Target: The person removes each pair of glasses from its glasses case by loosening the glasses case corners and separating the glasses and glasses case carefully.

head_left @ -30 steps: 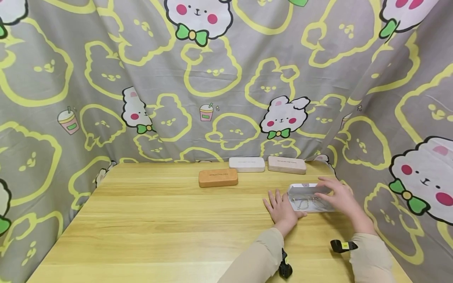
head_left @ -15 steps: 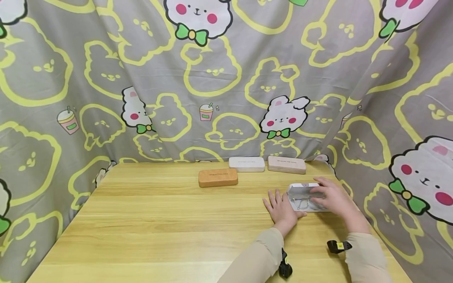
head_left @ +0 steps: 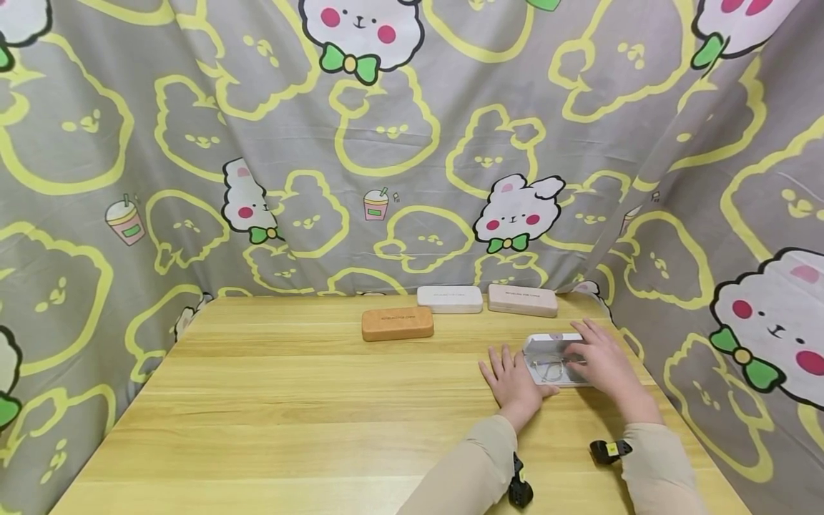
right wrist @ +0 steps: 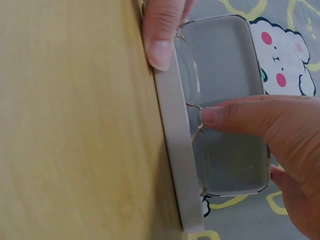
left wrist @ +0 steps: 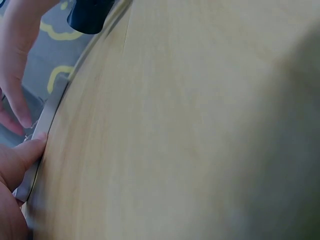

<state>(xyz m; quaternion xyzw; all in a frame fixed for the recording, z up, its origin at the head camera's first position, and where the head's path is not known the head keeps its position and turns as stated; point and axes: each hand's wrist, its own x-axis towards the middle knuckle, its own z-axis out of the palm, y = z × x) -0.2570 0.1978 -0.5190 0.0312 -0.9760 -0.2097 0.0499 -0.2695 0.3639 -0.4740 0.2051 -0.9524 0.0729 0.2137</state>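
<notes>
A glasses case with its lid raised lies at the right of the table, and thin-rimmed eyeglasses rest in it. My left hand lies spread at the case's left end. Its thumb presses on the case's front wall, seen in the right wrist view at the case rim. My right hand reaches into the case from the right; thumb and a finger pinch the eyeglasses at the bridge. In the left wrist view the right hand's fingertips come together just behind the case wall.
At the back of the wooden table stand three shut cases: an orange-brown one, a white one and a pale pink one. A patterned curtain hangs close behind the table and along its right side.
My right hand has shifted left inside the case, and its thumb and finger have closed on the eyeglasses' bridge. The left hand and the other cases have stayed put.
</notes>
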